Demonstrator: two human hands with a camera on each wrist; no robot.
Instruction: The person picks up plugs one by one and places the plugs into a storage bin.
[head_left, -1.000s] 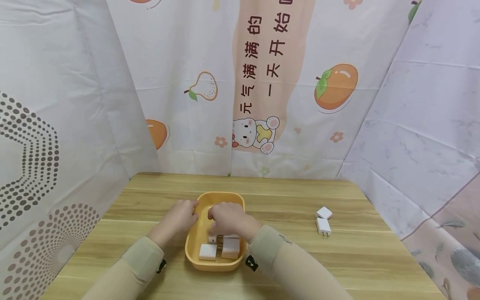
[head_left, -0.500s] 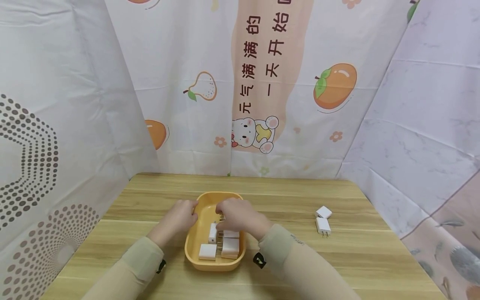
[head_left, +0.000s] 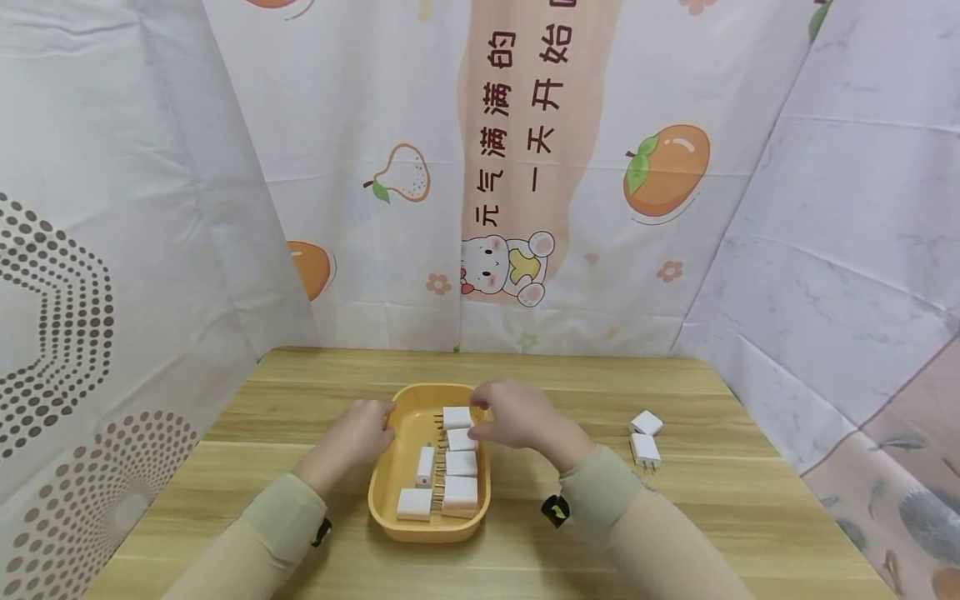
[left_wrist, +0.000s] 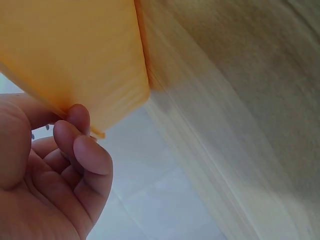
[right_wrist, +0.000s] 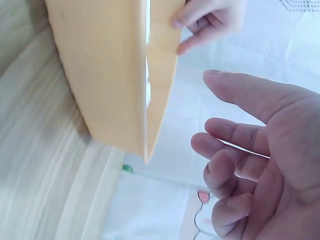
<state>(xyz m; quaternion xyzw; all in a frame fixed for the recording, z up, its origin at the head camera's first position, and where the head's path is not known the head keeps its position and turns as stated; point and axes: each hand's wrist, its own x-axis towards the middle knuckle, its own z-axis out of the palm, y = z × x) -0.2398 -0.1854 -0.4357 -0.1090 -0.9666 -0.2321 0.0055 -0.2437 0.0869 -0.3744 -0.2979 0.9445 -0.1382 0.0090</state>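
Observation:
My left hand [head_left: 360, 431] pinches the left rim of a yellow-orange plastic tray [head_left: 427, 534]; in the left wrist view, thumb and fingers [left_wrist: 92, 152] close on that rim. Inside the tray lie several white plug chargers. Most form a column along the right wall, such as the top charger [head_left: 456, 417], with prongs facing left. A narrow charger [head_left: 425, 467] stands left of the column, and another charger [head_left: 414, 503] lies at the front left. At the tray's right edge hovers my right hand [head_left: 517, 415], its fingers loosely bent with nothing between them, apart from the wall in the right wrist view.
Two more white chargers lie close together on the wooden table [head_left: 570, 533] to the right: a rear charger [head_left: 646, 423] and a front charger [head_left: 645, 450]. Printed curtains [head_left: 360, 275] hang behind the table and along both sides.
The right hand has let go of a charger at the top of the right column and moved right, out over the tray's edge. The left hand stays on the rim.

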